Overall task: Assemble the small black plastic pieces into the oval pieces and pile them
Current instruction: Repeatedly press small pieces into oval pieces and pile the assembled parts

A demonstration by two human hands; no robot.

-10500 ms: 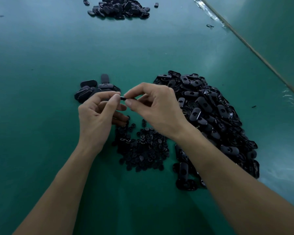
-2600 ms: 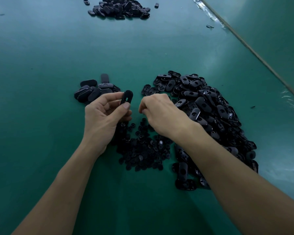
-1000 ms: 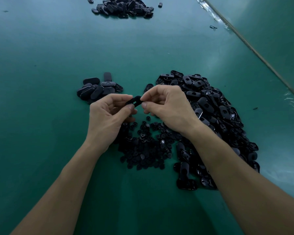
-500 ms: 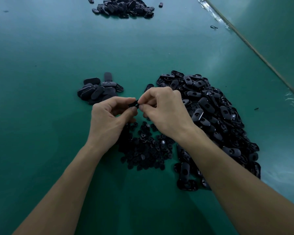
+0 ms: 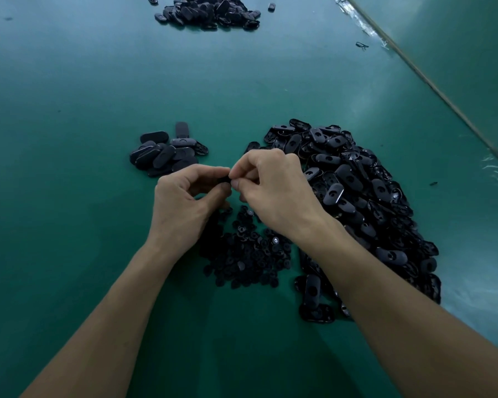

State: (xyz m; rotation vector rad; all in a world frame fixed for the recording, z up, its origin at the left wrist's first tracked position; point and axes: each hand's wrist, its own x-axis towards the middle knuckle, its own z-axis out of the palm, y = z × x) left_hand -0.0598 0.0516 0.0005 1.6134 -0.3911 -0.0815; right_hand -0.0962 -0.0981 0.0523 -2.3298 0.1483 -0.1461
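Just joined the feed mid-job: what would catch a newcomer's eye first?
The left hand and right hand meet at centre, together pinching a black piece. A big heap of oval pieces spreads to their right; a smaller pile lies beyond the left hand, a far heap at the back.

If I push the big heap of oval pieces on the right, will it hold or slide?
Likely slides: the big heap is loose, glossy ovals lying at random angles. Flat shapes should skid on the green table, not roll.

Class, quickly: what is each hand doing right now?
The left hand pinches a black piece, mostly hidden.
The right hand pinches the same black piece.
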